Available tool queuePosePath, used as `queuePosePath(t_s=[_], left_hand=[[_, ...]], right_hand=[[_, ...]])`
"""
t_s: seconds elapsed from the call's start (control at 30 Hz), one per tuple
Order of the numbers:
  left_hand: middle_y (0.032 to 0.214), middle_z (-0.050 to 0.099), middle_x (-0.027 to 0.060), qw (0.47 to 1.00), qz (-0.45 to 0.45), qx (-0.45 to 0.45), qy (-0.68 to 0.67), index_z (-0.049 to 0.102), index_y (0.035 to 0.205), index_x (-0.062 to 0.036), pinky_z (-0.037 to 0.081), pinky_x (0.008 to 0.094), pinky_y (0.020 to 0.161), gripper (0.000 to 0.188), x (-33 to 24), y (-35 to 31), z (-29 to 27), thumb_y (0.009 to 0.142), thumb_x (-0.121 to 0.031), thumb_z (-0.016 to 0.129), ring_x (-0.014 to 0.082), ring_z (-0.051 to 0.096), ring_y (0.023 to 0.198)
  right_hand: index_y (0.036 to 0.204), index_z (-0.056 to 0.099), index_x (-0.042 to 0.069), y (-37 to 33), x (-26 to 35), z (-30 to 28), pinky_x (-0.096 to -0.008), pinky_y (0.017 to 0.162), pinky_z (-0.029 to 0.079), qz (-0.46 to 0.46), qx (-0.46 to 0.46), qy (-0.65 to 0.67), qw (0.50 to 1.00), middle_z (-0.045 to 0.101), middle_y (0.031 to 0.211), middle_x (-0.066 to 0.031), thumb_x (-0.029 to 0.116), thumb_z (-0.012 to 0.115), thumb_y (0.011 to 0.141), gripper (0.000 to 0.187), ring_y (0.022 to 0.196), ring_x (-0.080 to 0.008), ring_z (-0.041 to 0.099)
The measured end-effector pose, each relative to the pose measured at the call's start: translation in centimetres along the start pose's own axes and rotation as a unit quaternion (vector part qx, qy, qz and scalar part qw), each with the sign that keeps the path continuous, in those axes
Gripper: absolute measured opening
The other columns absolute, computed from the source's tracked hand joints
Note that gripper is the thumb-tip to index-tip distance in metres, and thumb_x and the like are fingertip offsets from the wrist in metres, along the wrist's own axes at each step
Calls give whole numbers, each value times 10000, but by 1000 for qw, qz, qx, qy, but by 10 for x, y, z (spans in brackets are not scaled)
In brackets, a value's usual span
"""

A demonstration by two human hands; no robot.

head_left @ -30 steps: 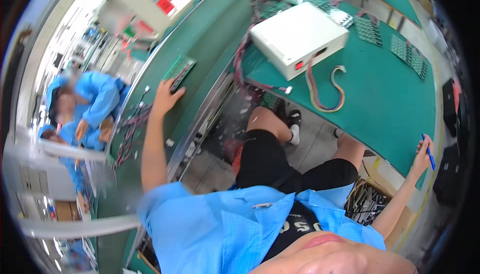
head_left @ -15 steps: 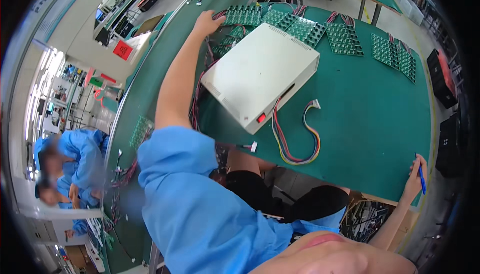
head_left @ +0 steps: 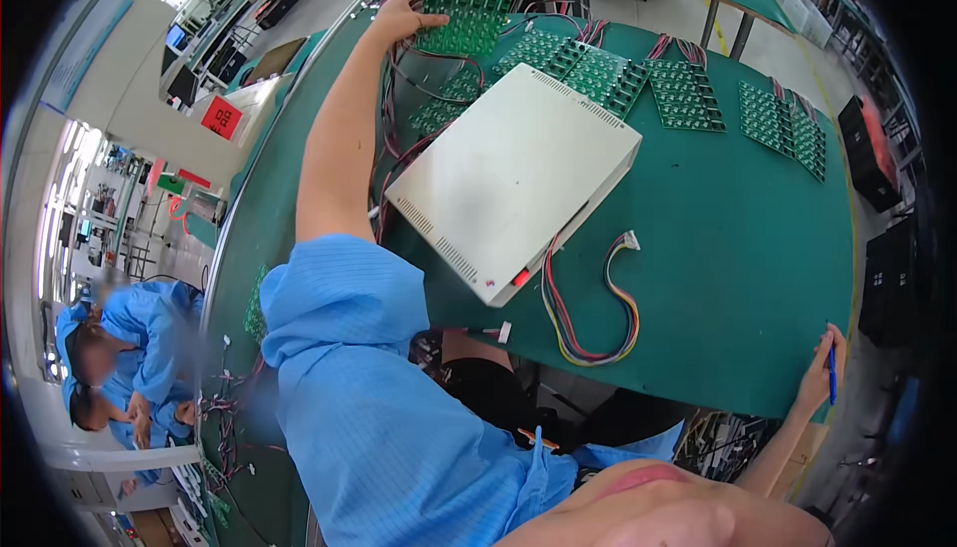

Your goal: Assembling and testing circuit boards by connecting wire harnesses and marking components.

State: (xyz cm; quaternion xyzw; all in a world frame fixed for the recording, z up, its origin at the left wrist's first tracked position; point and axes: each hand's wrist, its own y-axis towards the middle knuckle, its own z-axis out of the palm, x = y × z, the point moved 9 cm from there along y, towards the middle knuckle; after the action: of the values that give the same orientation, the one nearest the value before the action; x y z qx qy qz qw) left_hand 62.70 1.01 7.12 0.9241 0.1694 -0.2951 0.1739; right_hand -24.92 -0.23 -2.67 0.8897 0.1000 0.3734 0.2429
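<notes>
At the far left of the green table (head_left: 728, 248), my left hand (head_left: 401, 18) grips the edge of a green circuit board (head_left: 464, 20), which is raised and tilted. Wires hang below this board. Under it lies another green circuit board (head_left: 451, 98), beside a white metal box (head_left: 513, 173) with a red switch. My right hand (head_left: 819, 372) is by the table's right edge, closed around a blue pen (head_left: 832, 377). Between the hands, a bundle of coloured wires (head_left: 568, 323) with a white connector loops out from the box.
More green circuit boards (head_left: 688, 95) with wires lie along the far side, and another pair (head_left: 783, 126) sits at the far right. A green conveyor belt (head_left: 261, 178) with loose wires runs along the left. Beyond it, people in blue (head_left: 150, 338) are at work. Black crates (head_left: 887, 283) stand on the right.
My left hand has lifted the circuit board off the others and tilted it up. The view has shifted slightly, and the white box appears a little lower. My right hand still holds the pen.
</notes>
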Motion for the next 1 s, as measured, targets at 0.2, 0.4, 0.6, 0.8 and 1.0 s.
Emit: queuePosePath(t_s=[0.2, 0.4, 0.6, 0.8, 1.0], left_hand=[[884, 675, 96, 922, 209, -294, 139, 637, 1018, -8, 509, 341, 708, 405, -168, -108, -127, 742, -259, 792, 207, 644, 758], [918, 652, 46, 912, 263, -292, -121, 583, 1098, -3, 480, 273, 670, 383, -315, -229, -202, 806, -192, 742, 117, 591, 789], [923, 643, 47, 882, 365, -263, -140, 560, 1109, 0, 484, 268, 697, 399, -421, -302, -188, 805, -174, 751, 113, 588, 803], [928, 634, 47, 844, 451, -209, -200, 537, 1120, 2, 489, 263, 723, 417, -469, -324, -149, 804, -156, 759, 109, 586, 818], [967, 657, 76, 907, 280, 84, -302, 573, 1097, -33, 511, 310, 746, 379, -393, -291, -26, 800, -183, 754, 162, 635, 816]], right_hand=[[1199, 582, 13, 4, 57, -4, -262, 804, 487, -18, -5, 98, 995, 639, 958, -68, 166, 469, 1013, 266, 845, -133, 598], [1304, 472, -39, 21, 263, 8, -308, 954, 451, -250, 100, 338, 902, 636, 1118, -148, 78, 482, 989, 336, 1066, -207, 608], [1430, 299, 66, 38, 479, -47, -256, 985, 429, -415, 69, 514, 747, 506, 1339, -121, 219, 649, 921, 637, 1189, -203, 535], [1167, 550, 31, 75, 500, -80, -244, 743, 484, -214, 170, 596, 755, 619, 906, -7, 170, 730, 854, 387, 852, -98, 593], [1077, 599, 39, 75, 498, -89, -220, 676, 451, -358, 77, 523, 770, 586, 891, 9, 106, 742, 817, 304, 770, -69, 545]])
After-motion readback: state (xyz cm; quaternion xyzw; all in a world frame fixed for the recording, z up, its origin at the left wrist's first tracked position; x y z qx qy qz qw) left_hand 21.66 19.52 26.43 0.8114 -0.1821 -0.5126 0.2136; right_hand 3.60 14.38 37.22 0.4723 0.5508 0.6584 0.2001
